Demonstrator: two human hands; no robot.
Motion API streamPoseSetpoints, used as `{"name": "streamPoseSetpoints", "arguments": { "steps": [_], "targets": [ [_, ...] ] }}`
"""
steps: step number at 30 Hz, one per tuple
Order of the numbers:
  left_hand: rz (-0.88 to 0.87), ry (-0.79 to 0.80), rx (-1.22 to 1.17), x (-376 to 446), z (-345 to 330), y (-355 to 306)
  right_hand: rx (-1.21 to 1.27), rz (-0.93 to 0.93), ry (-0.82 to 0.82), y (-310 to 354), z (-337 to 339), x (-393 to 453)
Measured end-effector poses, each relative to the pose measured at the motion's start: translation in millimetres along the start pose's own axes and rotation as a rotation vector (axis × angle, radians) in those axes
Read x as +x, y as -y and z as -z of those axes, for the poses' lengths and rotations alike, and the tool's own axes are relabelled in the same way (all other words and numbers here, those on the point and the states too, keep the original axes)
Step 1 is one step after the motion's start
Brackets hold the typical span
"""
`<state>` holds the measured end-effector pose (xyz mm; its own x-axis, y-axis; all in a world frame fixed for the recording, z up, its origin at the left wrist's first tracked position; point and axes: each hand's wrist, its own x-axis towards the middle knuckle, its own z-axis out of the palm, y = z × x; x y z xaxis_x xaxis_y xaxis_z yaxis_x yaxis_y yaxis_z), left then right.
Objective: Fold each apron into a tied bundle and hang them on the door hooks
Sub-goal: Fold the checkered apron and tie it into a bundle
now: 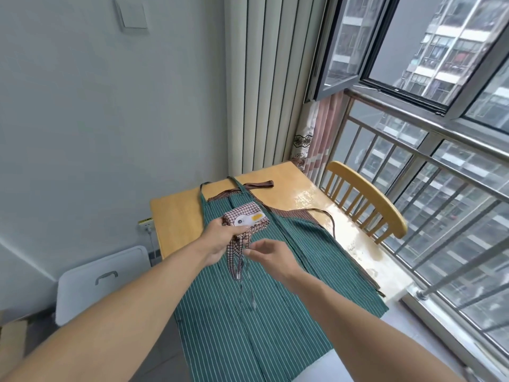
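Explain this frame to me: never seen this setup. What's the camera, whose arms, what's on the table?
There is no robot: one camera worn on a person's head looks down at their bare arms. The left hand grips a small checked bundle, a folded apron with a duck patch. The right hand, fingers loosely curled, touches its dangling ties. Under them a green striped apron lies spread flat on a wooden table, over a brown one. A wooden chair stands by the window.

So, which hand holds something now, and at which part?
The left hand grips the checked bundle at its near end, where the ties hang. The right hand holds nothing.
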<state>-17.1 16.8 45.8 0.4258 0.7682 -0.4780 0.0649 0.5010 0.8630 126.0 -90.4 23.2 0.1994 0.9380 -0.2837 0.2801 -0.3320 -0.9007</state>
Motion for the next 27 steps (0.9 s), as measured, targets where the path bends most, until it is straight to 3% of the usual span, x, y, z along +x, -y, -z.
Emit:
{"name": "streamPoseSetpoints", "arguments": {
  "steps": [4,8,13,18,22,27],
  "targets": [
    [-0.038,-0.035,0.102,3,1,3,0.003,0.054,0.011,6,8,-3],
    [-0.111,-0.11,0.399,2,6,7,0.054,0.074,0.028,18,27,-5],
    [-0.11,0.188,0.601,-13,6,5,-0.138,0.208,-0.012,49,59,3],
    [-0.088,0.427,0.625,-34,-2,-9,-0.186,0.203,0.069,71,76,13],
    [-0.122,0.46,0.537,-50,-6,-20,0.016,0.101,0.137,64,81,14],
    [-0.155,0.49,0.329,-57,-13,-30,0.374,-0.017,0.091,45,66,16]
  ]
}}
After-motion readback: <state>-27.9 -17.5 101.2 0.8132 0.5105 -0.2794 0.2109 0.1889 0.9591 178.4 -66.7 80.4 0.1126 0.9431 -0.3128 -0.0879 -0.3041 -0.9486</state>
